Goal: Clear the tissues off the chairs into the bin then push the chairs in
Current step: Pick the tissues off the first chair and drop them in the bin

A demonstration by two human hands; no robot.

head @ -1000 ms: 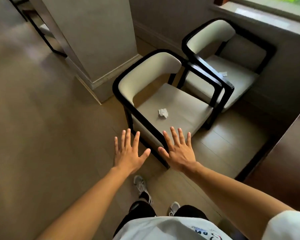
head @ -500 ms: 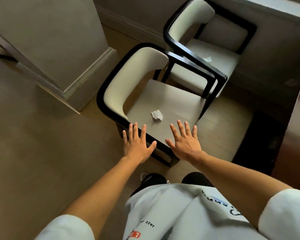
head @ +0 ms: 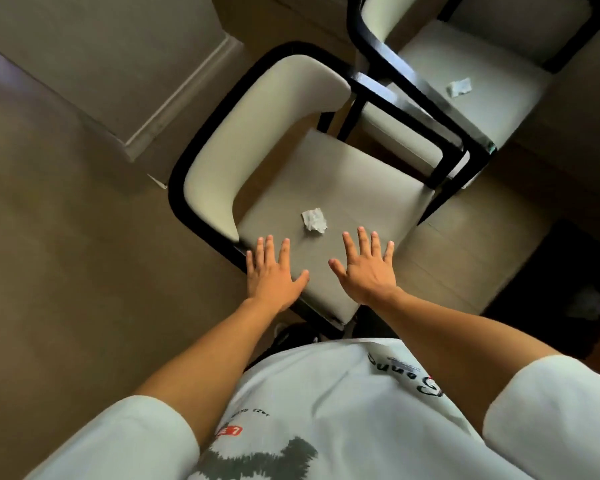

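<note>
Both hands spread above near chair (head: 343, 174); tissue (head: 314, 220) beyond.

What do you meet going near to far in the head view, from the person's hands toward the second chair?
left hand and right hand → crumpled tissue on the near chair → black armrests → second tissue on the far chair.

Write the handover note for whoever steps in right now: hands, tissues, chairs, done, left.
Left hand: open, empty, spread over the near chair's front edge.
Right hand: open, empty, beside it over the seat.
Near chair: crumpled tissue on the seat, just beyond the fingertips, untouched.
Far chair: second tissue on its seat.
Bin: cannot pick one out for sure.
Done: nothing.
Left: bin both tissues, then push both chairs in.
</note>
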